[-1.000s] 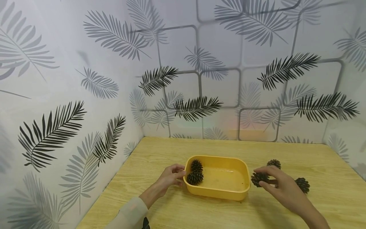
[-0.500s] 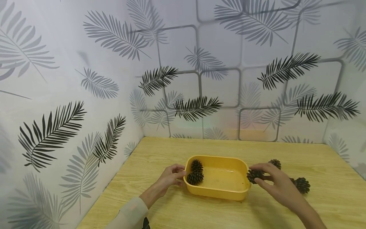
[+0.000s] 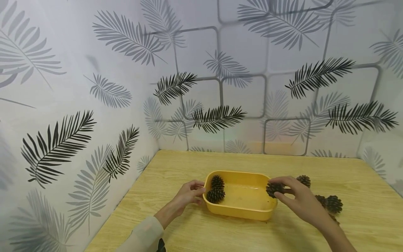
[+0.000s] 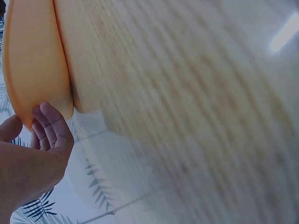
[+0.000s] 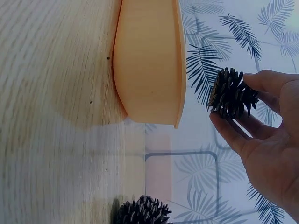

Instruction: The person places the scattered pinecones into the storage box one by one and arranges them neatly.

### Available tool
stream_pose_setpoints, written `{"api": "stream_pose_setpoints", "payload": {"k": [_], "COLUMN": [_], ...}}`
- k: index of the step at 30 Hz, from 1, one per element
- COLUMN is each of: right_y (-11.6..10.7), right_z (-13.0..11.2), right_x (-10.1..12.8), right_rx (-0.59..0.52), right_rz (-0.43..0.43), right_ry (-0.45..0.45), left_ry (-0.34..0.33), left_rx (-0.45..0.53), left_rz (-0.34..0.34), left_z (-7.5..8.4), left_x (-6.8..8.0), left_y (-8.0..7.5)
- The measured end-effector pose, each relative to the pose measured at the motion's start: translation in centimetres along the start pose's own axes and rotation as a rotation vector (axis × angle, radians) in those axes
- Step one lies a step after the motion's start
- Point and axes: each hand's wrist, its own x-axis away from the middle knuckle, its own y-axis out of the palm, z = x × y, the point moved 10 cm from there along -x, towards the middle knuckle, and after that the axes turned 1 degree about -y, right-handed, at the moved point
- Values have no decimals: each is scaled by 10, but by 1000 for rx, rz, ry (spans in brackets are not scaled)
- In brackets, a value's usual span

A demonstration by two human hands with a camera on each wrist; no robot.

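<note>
A yellow plastic tub (image 3: 242,212) (image 5: 149,70) (image 4: 32,60) stands on the wooden table (image 3: 195,238) with two pine cones (image 3: 216,189) at its left end. My left hand (image 3: 189,194) (image 4: 42,135) holds the tub's left rim, thumb on top and fingers against the outer wall. My right hand (image 3: 291,197) (image 5: 261,140) pinches a dark pine cone (image 3: 273,189) (image 5: 231,93) in the air over the tub's right rim.
Several more pine cones lie on the table right of the tub: one behind my right hand (image 3: 304,180), others near my wrist (image 3: 332,204) (image 5: 142,212). Leaf-patterned walls close in the table at the left and back.
My right hand has lifted a pine cone off the table and carried it left, from beside the tub to above its right rim. The left hand has stayed on the tub.
</note>
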Motion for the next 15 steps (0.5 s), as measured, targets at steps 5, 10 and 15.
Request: {"api": "stream_pose_setpoints", "payload": {"k": [5,10,15], "right_y": [8,18,27], "right_z": [0,-1,-2], "right_x": [-6,-12,-19], "right_rx": [-34,-52,-64], "right_rz": [-15,-38,-47], "right_ry": [6,3,-7], "left_ry": [9,11,10], "left_rx": [1,4,6], "left_rz": [-12,-13,-14], "left_z": [1,0,0], "left_x": [1,0,0], "left_y": [1,0,0]}}
